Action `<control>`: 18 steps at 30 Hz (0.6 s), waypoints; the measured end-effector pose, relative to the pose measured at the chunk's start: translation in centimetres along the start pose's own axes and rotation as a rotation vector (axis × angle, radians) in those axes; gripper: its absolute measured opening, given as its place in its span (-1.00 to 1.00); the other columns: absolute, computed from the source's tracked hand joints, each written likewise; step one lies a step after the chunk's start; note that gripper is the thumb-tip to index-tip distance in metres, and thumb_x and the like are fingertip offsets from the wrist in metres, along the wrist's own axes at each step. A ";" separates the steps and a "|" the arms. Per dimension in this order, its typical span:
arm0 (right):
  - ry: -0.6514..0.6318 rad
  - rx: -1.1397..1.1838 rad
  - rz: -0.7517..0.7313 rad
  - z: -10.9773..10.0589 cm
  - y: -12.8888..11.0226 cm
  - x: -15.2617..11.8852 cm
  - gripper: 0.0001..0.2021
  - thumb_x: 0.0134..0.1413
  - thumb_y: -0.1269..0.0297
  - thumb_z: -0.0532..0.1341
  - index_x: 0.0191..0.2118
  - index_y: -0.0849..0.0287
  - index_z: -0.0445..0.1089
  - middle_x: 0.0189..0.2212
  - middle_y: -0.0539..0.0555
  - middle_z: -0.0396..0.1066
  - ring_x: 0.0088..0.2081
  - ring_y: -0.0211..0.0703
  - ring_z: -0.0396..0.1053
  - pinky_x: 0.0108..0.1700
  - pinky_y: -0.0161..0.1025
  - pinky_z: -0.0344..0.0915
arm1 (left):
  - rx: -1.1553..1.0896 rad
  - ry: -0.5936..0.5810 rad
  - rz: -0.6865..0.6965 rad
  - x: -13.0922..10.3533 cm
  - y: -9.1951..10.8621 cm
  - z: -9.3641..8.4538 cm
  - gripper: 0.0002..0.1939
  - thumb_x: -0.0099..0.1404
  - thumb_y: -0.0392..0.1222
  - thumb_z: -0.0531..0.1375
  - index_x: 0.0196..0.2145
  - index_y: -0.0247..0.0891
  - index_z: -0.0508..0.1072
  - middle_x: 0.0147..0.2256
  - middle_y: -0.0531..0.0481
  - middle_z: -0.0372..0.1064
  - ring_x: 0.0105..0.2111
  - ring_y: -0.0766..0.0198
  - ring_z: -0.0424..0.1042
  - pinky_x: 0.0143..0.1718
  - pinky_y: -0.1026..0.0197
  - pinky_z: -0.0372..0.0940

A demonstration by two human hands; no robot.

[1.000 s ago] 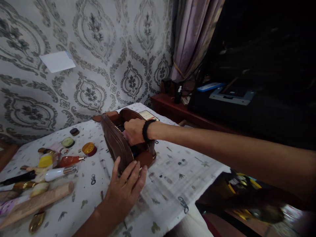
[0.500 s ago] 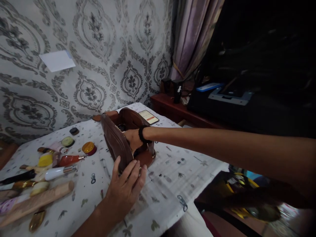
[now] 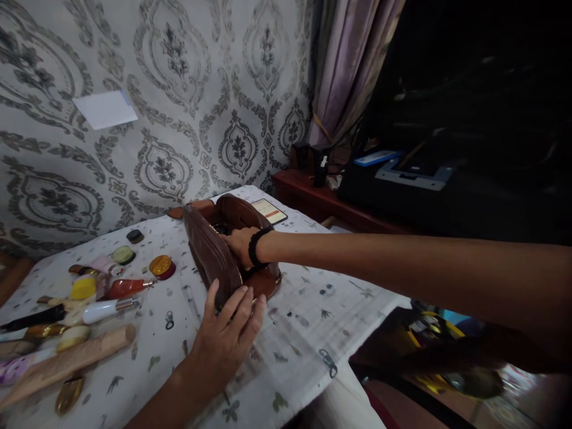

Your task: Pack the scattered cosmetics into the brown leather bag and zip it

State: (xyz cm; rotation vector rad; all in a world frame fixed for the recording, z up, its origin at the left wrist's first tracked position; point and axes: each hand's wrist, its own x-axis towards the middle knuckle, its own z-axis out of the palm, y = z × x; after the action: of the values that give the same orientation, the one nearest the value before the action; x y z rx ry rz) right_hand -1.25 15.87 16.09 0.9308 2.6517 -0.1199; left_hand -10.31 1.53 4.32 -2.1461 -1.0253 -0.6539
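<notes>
A brown leather handbag (image 3: 209, 245) stands unzipped on the patterned cloth, its mouth gaping toward the right. My left hand (image 3: 230, 328) grips its near end, with the thumb against the outer side and the fingers over the zipped rim. My right hand (image 3: 245, 244), with a black band on the wrist, reaches down into the bag. The fingers of that hand are hidden inside, so what they touch cannot be seen. Something dark shows in the bag just past the knuckles. Behind the bag lies a phone (image 3: 269, 211) with a lit screen.
Left of the bag lie a wooden comb (image 3: 84, 357), a white tube (image 3: 105, 311), a red bottle (image 3: 127, 288), an amber-lidded jar (image 3: 162, 267), a green-topped jar (image 3: 123, 255) and several other cosmetics. A dark red cabinet (image 3: 308, 199) borders the cloth-covered table (image 3: 304, 351) at the back right.
My right hand has shifted slightly up and back within the bag, and more of its back shows. My left hand stays on the bag's near end.
</notes>
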 end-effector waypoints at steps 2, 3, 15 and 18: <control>-0.015 0.006 0.014 -0.1 0.0 0.0 -0.18 -0.10 0.38 0.43 0.29 0.29 0.11 0.04 0.30 0.46 0.04 0.14 0.47 -0.02 -0.12 0.44 | 0.004 -0.006 -0.001 0.0 0.0 0.0 -0.65 0.40 -0.44 -0.01 0.02 -0.44 0.47 -0.07 -0.26 0.52 0.05 0.07 0.39 0.32 -0.32 -0.11; -0.018 0.020 0.026 -0.1 0.0 0.0 -0.19 -0.12 0.37 0.44 0.27 0.30 0.14 0.05 0.31 0.45 0.05 0.14 0.46 -0.01 -0.13 0.44 | 0.007 -0.008 0.000 0.0 0.0 0.0 -0.65 0.40 -0.44 -0.01 0.02 -0.44 0.46 -0.07 -0.26 0.52 0.05 0.07 0.39 0.32 -0.32 -0.11; -0.023 0.046 0.007 -1.1 0.4 0.6 -0.17 -0.24 0.33 0.51 0.22 0.31 0.25 0.09 0.28 0.43 0.10 0.10 0.42 0.04 -0.23 0.38 | 0.013 0.003 0.010 0.2 -0.2 -0.1 -0.66 0.38 -0.45 0.03 0.03 -0.45 0.46 -0.08 -0.25 0.52 0.04 0.07 0.39 0.33 -0.32 -0.13; -0.019 0.011 -0.012 -0.9 0.2 0.3 -0.10 -0.22 0.43 0.49 0.29 0.25 0.16 0.11 0.29 0.42 0.10 0.13 0.41 0.03 -0.16 0.40 | 0.019 0.009 0.007 0.2 -0.2 -0.1 -0.66 0.39 -0.45 0.01 0.02 -0.43 0.47 -0.09 -0.22 0.53 0.03 0.09 0.39 0.34 -0.31 -0.13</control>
State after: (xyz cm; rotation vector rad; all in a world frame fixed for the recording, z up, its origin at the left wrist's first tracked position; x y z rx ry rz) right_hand -1.55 16.34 16.85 0.9132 2.6417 -0.1463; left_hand -10.39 1.65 4.58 -2.1278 -1.0147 -0.6470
